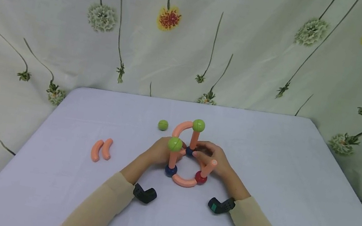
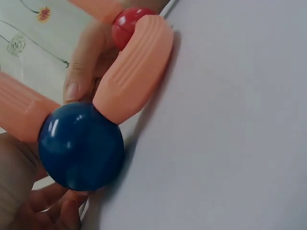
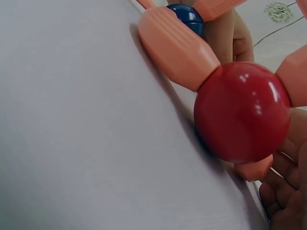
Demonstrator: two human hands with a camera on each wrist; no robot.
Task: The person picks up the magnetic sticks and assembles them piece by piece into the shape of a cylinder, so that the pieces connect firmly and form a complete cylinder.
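Note:
A magnetic ball-and-stick structure stands on the table, with a ring of curved orange rods at its base. Its base has a front-left dark blue ball (image 2: 81, 146), a red ball (image 3: 242, 112) and a rear dark blue ball (image 1: 190, 151). Upright rods rise from these balls; green balls (image 1: 175, 144) top two of them, and a curved rod (image 1: 182, 128) reaches the rear green ball. My left hand (image 1: 159, 151) grips the ring's rear left, fingertips partly hidden behind the front green ball. With thumb and fingers, my right hand (image 1: 213, 157) pinches around the rear blue ball.
Two loose curved orange rods (image 1: 101, 150) lie on the white table (image 1: 47, 182) to the left. A loose green ball (image 1: 163, 125) sits behind my left hand. A flowered cloth (image 1: 255, 53) hangs beyond the table's back edge.

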